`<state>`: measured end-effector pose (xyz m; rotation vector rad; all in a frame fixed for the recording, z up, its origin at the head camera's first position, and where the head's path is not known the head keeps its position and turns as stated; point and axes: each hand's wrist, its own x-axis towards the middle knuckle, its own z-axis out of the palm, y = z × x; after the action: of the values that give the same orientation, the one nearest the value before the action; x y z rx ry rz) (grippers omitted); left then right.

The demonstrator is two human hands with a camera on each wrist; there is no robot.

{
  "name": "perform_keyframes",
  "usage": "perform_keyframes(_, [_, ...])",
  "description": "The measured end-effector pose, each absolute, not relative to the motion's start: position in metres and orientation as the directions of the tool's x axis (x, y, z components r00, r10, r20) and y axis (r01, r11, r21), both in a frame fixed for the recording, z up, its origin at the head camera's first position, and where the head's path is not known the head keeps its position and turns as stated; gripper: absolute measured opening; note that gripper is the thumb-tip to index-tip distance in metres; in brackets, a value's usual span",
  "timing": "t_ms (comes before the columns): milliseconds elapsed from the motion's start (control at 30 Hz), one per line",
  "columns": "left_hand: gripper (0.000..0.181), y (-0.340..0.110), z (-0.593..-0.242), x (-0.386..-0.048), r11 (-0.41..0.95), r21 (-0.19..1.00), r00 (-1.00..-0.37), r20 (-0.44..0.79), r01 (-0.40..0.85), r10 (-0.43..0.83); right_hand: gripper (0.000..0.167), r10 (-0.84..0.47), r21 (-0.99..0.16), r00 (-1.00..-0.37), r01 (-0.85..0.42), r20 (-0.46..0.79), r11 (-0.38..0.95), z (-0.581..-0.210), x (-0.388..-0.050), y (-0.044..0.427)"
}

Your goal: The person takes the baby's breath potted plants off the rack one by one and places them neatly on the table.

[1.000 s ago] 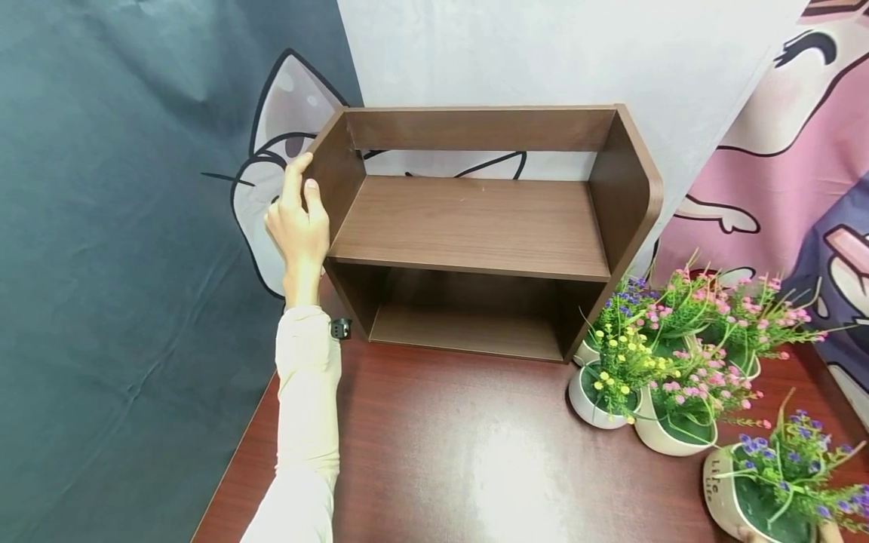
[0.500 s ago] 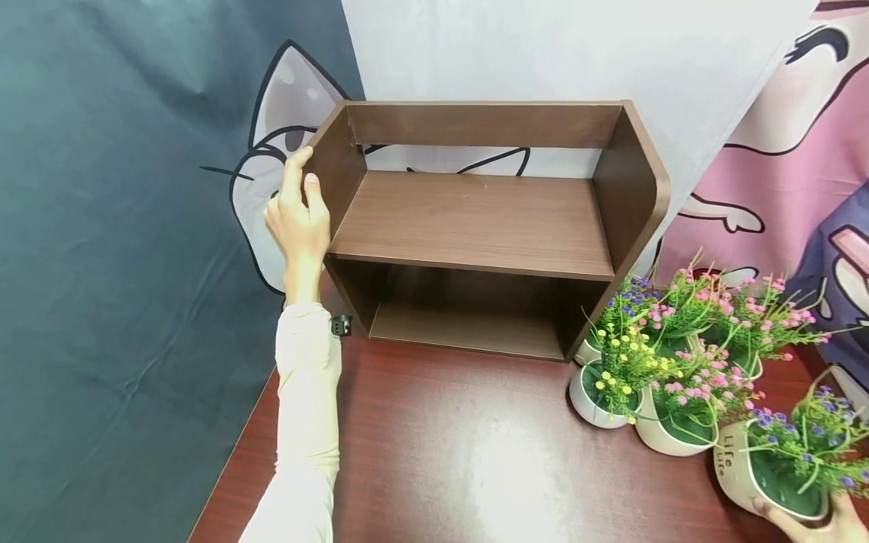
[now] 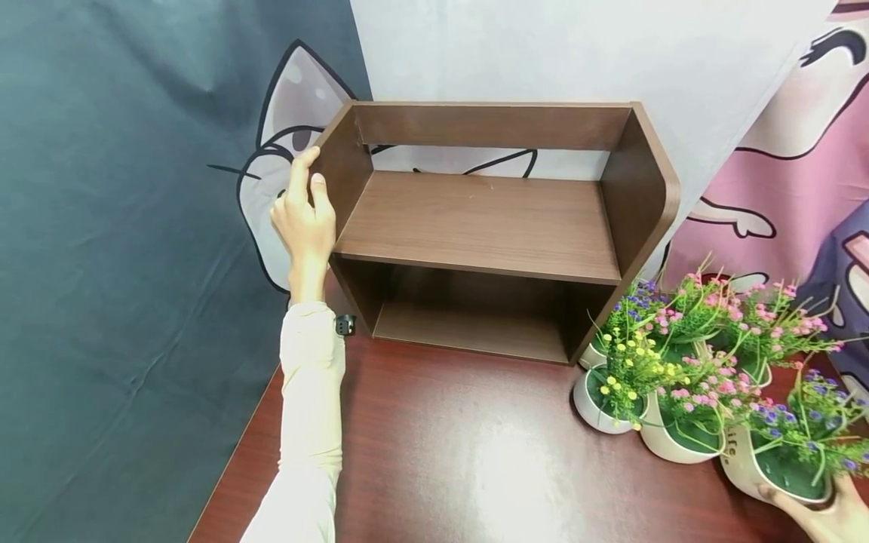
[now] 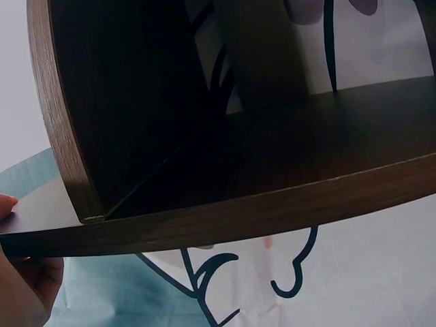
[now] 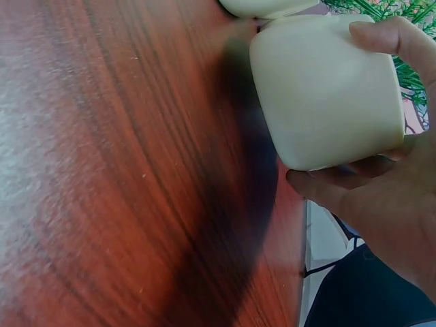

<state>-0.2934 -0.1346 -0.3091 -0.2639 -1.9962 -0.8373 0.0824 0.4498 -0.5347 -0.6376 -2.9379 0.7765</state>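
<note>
A brown wooden shelf (image 3: 475,226) with two levels stands against the wall in the head view. My left hand (image 3: 305,215) grips the edge of its left side panel; in the left wrist view, the thumb and curled fingers (image 4: 44,279) lie on opposite faces of that panel (image 4: 157,235). At the lower right of the head view, my right hand (image 3: 831,513) holds a cream flowerpot (image 3: 740,467) with purple flowers and printed lettering. The right wrist view shows thumb and fingers spread around this pot (image 5: 327,95), some fingers hidden behind it. Whether its base touches the table is unclear.
Several potted flowers crowd the shelf's right side, among them a yellow-flowered pot (image 3: 604,403) and a pink-flowered pot (image 3: 679,441). A reddish-brown table (image 3: 434,437) lies underneath. A dark curtain (image 3: 122,264) hangs at the left, a pink printed one (image 3: 801,204) at the right.
My right hand has carried the purple-flowered pot forward, up against the pink-flowered pot. The left hand keeps its hold on the shelf panel. The head view has shifted slightly.
</note>
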Motion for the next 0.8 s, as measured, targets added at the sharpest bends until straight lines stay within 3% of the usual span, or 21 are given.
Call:
perform_keyframes(67, [0.037, -0.135, -0.309, -0.294, 0.745, 0.455, -0.551, 0.822, 0.488, -0.142, 0.09, 0.644, -0.585, -0.751, 0.59, -0.145, 0.557, -0.531, 0.077, 0.441])
perform_keyframes(233, [0.037, -0.135, -0.31, -0.293, 0.744, 0.466, -0.557, 0.816, 0.479, -0.152, 0.097, 0.609, -0.615, -0.785, 0.535, -0.11, 0.579, -0.53, 0.073, 0.438])
perform_keyframes(633, [0.037, -0.136, -0.31, -0.293, 0.746, 0.459, -0.558, 0.817, 0.482, -0.142, 0.1, 0.617, -0.533, -0.739, 0.649, -0.271, 0.542, -0.524, 0.057, 0.44])
perform_keyframes(800, [0.037, -0.135, -0.309, -0.294, 0.742, 0.464, -0.566, 0.813, 0.483, -0.139, 0.101, 0.598, -0.503, -0.749, 0.648, -0.285, 0.572, -0.529, 0.052, 0.445])
